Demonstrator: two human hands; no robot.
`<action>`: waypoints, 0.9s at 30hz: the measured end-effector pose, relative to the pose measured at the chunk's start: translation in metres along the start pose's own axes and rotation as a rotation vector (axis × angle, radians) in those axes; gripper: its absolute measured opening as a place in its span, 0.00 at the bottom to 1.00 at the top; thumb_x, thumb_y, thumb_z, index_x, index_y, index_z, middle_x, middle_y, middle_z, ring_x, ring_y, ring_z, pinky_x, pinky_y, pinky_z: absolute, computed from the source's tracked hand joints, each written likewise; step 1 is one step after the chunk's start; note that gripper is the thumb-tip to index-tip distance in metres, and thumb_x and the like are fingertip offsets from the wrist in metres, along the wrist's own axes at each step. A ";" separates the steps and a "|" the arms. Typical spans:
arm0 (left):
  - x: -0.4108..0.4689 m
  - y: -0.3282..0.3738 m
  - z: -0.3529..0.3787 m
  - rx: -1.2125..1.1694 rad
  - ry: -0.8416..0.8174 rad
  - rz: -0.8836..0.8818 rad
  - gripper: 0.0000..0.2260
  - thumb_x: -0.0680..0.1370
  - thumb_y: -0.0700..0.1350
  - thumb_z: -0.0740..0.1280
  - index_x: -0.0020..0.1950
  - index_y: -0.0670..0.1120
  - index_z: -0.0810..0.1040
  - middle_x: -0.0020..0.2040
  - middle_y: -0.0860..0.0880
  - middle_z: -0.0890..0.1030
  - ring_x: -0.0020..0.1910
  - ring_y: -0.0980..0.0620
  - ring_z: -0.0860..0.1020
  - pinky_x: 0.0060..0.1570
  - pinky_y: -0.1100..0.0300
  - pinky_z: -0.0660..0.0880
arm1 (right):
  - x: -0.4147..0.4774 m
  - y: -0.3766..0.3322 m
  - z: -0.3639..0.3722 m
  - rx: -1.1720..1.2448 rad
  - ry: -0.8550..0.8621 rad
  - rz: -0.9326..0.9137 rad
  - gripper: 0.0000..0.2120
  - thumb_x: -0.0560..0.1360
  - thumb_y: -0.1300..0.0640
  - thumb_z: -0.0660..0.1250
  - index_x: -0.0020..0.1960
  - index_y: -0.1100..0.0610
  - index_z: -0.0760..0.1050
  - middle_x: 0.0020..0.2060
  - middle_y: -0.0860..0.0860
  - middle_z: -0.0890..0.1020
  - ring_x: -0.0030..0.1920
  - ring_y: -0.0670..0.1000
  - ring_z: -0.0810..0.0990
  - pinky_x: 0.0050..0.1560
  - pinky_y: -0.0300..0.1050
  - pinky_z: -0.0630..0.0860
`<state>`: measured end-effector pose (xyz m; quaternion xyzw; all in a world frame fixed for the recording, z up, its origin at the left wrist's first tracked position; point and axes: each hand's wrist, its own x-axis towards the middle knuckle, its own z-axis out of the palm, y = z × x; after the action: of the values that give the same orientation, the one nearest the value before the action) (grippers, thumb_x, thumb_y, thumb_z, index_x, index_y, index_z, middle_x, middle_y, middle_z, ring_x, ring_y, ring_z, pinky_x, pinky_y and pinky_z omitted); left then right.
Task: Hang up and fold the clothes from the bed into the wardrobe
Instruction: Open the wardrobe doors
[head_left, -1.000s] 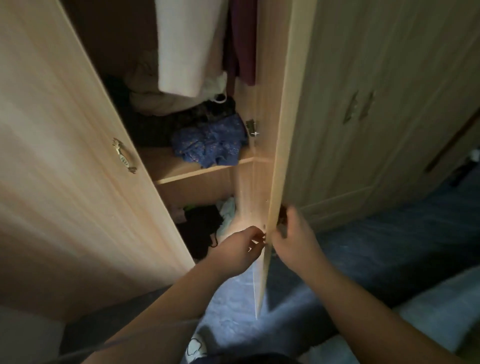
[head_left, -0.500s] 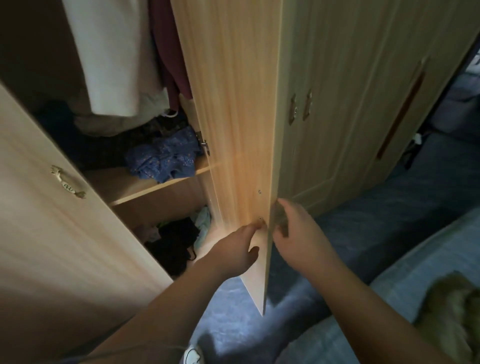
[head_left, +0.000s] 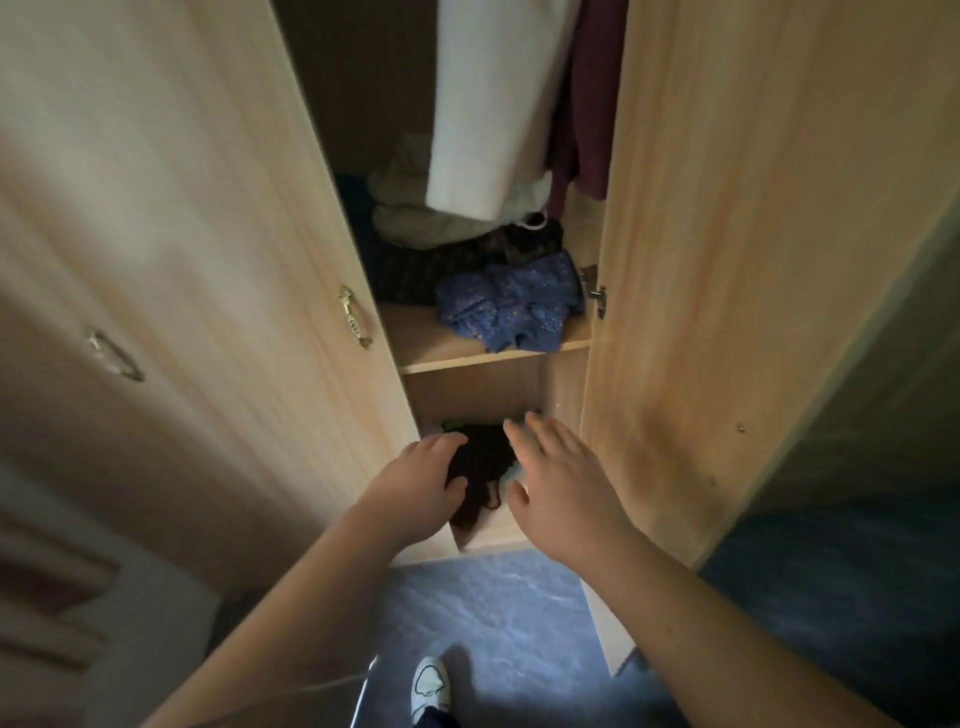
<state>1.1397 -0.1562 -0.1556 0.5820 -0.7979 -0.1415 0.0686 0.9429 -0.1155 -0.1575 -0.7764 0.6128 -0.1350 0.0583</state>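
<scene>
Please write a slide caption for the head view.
Left hand and right hand reach low into the open wardrobe toward dark clothes, below a blue garment on the shelf.

crumpled garment (head_left: 511, 304) on shelf (head_left: 493, 356), dark clothes (head_left: 480, 467) in compartment below.

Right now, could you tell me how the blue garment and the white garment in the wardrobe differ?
The blue garment lies crumpled on the shelf, while the white garment hangs straight down from above. The blue garment carries a small speckled pattern; the white garment is plain. Both are inside the open wardrobe.
</scene>
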 end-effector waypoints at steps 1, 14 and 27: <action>-0.001 -0.012 -0.007 -0.005 0.017 -0.025 0.24 0.80 0.50 0.63 0.75 0.52 0.64 0.73 0.52 0.69 0.70 0.49 0.69 0.69 0.53 0.68 | 0.015 -0.009 0.004 -0.003 -0.012 -0.016 0.31 0.78 0.45 0.58 0.78 0.50 0.54 0.77 0.53 0.59 0.77 0.57 0.57 0.74 0.55 0.60; 0.089 -0.171 -0.067 -0.174 0.165 -0.146 0.23 0.81 0.50 0.61 0.76 0.51 0.62 0.75 0.51 0.68 0.71 0.48 0.69 0.68 0.52 0.69 | 0.188 -0.088 0.054 -0.022 -0.041 0.007 0.31 0.78 0.45 0.59 0.78 0.49 0.54 0.77 0.50 0.60 0.77 0.54 0.57 0.74 0.53 0.62; 0.179 -0.166 -0.054 -0.809 0.407 -0.148 0.22 0.78 0.44 0.65 0.72 0.46 0.68 0.61 0.50 0.76 0.58 0.53 0.75 0.54 0.69 0.70 | 0.218 -0.079 0.063 0.016 -0.031 0.251 0.31 0.78 0.48 0.63 0.78 0.52 0.57 0.76 0.52 0.62 0.76 0.53 0.58 0.72 0.49 0.60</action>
<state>1.2498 -0.3804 -0.1649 0.5799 -0.6050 -0.3288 0.4354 1.0808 -0.3115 -0.1673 -0.6953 0.7030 -0.1196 0.0903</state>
